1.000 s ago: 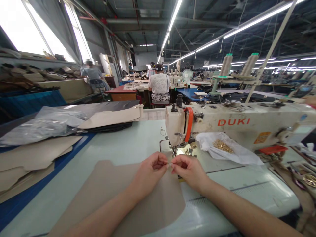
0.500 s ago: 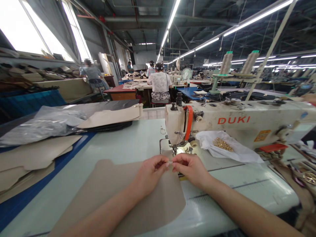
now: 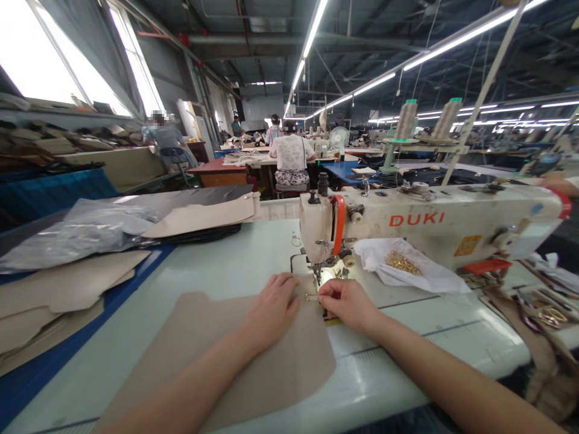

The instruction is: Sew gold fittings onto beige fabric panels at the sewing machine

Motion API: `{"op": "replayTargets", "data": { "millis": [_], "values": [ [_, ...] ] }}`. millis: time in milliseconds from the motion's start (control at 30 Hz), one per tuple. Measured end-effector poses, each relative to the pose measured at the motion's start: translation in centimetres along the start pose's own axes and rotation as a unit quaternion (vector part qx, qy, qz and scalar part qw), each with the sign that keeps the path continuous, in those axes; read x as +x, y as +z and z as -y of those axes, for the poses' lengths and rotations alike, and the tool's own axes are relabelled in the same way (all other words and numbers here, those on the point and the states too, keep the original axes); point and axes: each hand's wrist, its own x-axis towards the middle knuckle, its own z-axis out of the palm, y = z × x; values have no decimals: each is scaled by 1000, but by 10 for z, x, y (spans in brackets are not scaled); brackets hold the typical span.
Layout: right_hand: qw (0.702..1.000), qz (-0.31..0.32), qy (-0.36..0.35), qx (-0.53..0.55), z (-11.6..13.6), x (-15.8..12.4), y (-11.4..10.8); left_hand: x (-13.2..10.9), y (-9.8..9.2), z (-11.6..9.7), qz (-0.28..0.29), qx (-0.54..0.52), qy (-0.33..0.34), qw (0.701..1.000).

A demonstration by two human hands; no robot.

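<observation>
harsh white glare from the left windows (image 3: pixel 58 66), overhead fluorescent tubes (image 3: pixel 456 41), curved wide-angle distortion toward the edges

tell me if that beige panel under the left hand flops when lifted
The beige panel probably bends rather than stays rigid, since it lies flat without curl. It looks light, and may slide on the smooth table unless pressed by the left hand.

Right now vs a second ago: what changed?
The left hand let go of the small metal fitting and came down flat on the beige panel; the right hand holds the fitting, lowered to the panel near the needle. The DUKI sewing machine stayed put.
</observation>
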Motion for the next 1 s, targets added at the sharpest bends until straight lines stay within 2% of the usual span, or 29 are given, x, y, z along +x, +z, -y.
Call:
{"op": "replayTargets", "data": {
  "millis": [67, 233, 500, 633, 833, 1000],
  "values": [
    [999, 15, 36, -3, 4, 3, -2, -2, 3, 0, 12, 27, 18, 999],
    [995, 49, 81, -21, 17, 13, -5, -14, 4, -8, 1, 34, 20, 999],
    [986, 110, 119, -48, 30, 23, -7, -30, 2, -11, 0, 21, 5, 1000],
    [981, 131, 131, -60, 36, 24, -9, -25, 2, -13, -15, 26, 21, 999],
    [976, 151, 137, -70, 39, 25, -12, -7, 9, -20, -18, 49, 105, 993],
    [974, 156, 138, -91, 41, 28, -13, -1, 15, -21, -29, 76, 111, 991]
  ]
}}
